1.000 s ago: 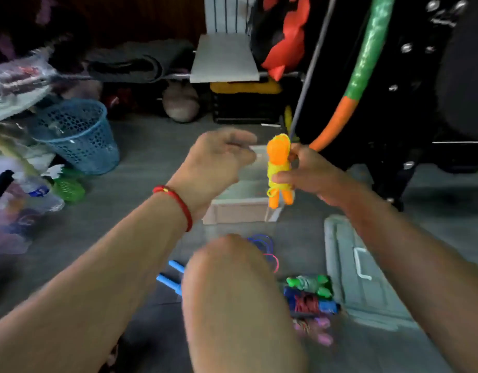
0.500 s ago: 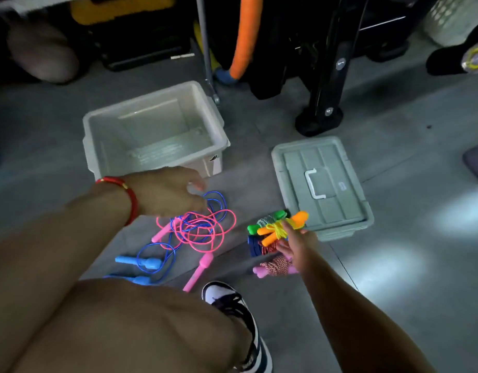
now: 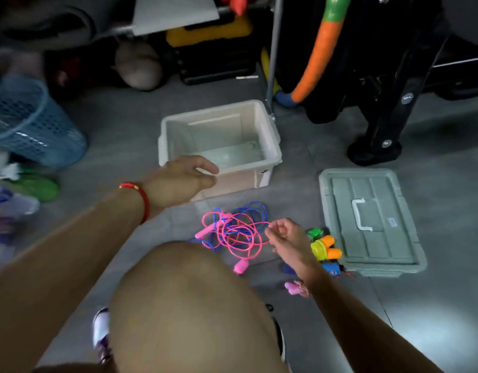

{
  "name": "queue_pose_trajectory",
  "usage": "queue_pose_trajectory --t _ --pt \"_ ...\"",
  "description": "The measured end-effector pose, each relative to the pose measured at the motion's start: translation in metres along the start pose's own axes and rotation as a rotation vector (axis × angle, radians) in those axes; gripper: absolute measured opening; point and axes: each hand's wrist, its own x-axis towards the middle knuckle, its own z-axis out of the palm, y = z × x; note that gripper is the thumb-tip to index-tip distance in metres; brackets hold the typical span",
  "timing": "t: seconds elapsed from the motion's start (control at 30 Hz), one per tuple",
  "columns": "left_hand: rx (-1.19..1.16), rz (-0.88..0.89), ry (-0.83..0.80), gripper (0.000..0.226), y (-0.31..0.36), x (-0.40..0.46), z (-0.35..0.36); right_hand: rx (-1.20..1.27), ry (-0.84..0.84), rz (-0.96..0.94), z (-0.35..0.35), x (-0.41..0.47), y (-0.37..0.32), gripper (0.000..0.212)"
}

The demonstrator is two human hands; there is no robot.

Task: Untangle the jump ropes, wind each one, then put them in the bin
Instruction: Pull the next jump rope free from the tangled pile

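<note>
Your right hand (image 3: 286, 239) hovers with fingers loosely curled, holding nothing, at the edge of the tangled pink and blue jump ropes (image 3: 233, 232) on the floor. Your left hand (image 3: 181, 179) hangs relaxed and empty before the open white bin (image 3: 272, 135). Wound ropes (image 3: 325, 247) lie beside the grey lid (image 3: 367, 224).

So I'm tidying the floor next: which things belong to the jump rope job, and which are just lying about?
Job: tangled pink and blue ropes; wound ropes; bin; bin lid.

Lying about: blue basket; yellow case; orange-green hoop; green thing.
</note>
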Motion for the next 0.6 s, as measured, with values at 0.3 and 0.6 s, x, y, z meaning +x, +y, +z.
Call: queue_pose_trajectory --t 0.3,0.6 --pt "0.321 -0.318 -0.023 0.047 -0.154 -0.078 -0.069 -0.920 -0.791 -0.678 0.046 0.051 -0.251 0.010" --pt "0.542 -0.187 -0.103 0.064 -0.184 -0.064 -0.059 -1.524 -1.037 -0.485 0.181 0.048 -0.046 0.041"
